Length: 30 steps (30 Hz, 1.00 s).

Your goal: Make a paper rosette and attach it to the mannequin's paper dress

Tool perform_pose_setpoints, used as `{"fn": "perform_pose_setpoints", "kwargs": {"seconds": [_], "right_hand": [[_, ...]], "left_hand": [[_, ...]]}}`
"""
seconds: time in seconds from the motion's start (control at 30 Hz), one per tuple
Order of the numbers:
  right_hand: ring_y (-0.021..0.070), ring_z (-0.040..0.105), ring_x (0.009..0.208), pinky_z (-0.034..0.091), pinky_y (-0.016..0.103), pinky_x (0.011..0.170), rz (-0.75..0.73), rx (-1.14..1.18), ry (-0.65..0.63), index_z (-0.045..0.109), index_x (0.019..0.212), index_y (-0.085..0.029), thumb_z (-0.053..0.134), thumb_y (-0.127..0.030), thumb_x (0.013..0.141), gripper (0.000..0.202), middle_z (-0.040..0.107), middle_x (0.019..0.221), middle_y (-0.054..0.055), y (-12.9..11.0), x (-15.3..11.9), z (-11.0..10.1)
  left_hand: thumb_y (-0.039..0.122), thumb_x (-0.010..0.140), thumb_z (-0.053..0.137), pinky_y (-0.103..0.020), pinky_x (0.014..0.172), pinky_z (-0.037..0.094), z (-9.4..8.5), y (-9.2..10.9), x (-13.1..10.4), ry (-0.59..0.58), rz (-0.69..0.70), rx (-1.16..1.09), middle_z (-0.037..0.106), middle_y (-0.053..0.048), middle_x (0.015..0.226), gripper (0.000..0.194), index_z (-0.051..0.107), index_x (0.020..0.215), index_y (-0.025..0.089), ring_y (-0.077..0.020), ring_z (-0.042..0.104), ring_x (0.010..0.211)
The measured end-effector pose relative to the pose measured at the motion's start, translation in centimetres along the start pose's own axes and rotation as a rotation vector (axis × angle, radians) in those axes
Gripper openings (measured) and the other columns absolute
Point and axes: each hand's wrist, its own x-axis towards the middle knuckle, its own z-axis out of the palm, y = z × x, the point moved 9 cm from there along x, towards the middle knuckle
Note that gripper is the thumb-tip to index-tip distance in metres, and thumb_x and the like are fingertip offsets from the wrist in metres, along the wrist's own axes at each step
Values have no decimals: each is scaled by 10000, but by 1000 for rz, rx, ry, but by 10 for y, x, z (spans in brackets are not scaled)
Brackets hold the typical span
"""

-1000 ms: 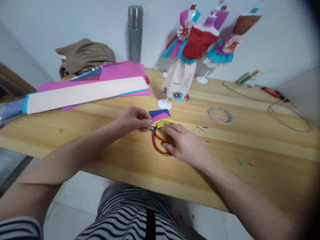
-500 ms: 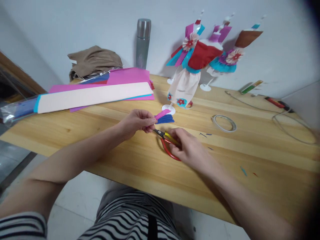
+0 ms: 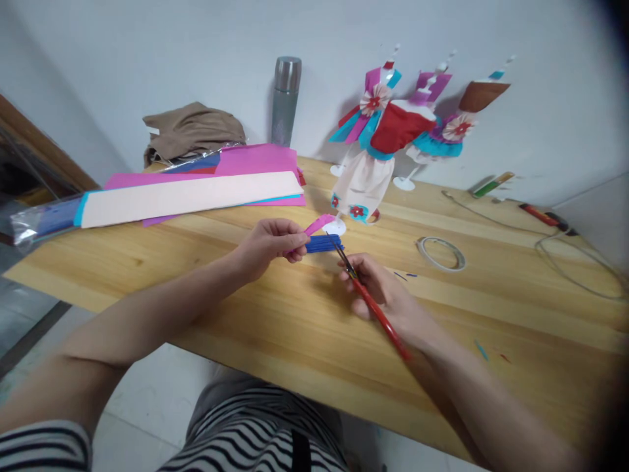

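One pink strip (image 3: 318,225), slanting up-right, pinched in left hand (image 3: 275,242); scissors (image 3: 372,307) gripped in right hand (image 3: 384,286), blades pointing up-left.

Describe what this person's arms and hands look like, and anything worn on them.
The left hand and right hand are bare, with no gloves visible. Both forearms are uncovered, and no watch or bracelet shows. A short striped sleeve, dark and white, covers the left upper arm; the right sleeve is out of view.
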Motion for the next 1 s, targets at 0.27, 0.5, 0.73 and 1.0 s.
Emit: {"fn": "perform_pose_setpoints", "kwargs": {"seconds": [0.27,0.5,0.73,1.0], "right_hand": [[168,487,642,429,317,580,92,121,5,539,1007,-235,603,-402,801,273,542,780,4,-10,2,6],[136,408,582,349,289,545,119,166,0,537,934,-223,609,-410,808,236,437,675,-43,-4,1,9],[124,372,562,309,284,534,125,173,32,542,878,-226,675,-417,777,253,391,642,-62,-2,2,6],[105,284,518,269,266,508,118,141,85,571,870,-217,704,-532,770,357,333,593,-82,0,1,1]], "left_hand": [[231,659,779,-189,543,467,17,-8,-6,-70,-61,121,662,-2,560,151,679,643,119,-70,585,522],[187,665,763,-187,545,478,16,-11,-6,-55,-105,112,671,-3,565,112,679,658,113,-72,599,516],[190,662,754,-188,537,481,17,-11,-5,-57,-96,114,666,-1,554,110,677,631,117,-72,598,515],[211,647,755,-190,530,473,14,-14,-4,-59,-114,143,667,-1,561,113,682,645,124,-74,593,516]]}}
